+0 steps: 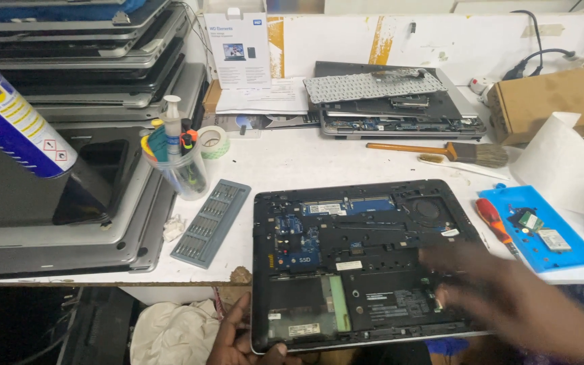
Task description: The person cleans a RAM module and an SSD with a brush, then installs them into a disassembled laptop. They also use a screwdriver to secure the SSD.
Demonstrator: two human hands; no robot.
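An opened laptop base (pixel 366 223) lies bottom-up at the table's front edge, its blue circuit board, fan and empty battery bay exposed. My left hand (pixel 241 338) grips its near left corner, thumb on the rim. My right hand (pixel 508 301) is blurred with motion over the laptop's lower right part; whether it holds anything I cannot tell.
A blue mat (pixel 542 230) with small boards and a red screwdriver (pixel 496 220) lies right. A grey bit case (pixel 211 222), a cup of tools (pixel 180 169), tape roll (pixel 212 140), brush (pixel 454 152), stacked laptops (pixel 82 88), another dismantled laptop (pixel 393 108) and a cardboard box (pixel 555 98) surround it.
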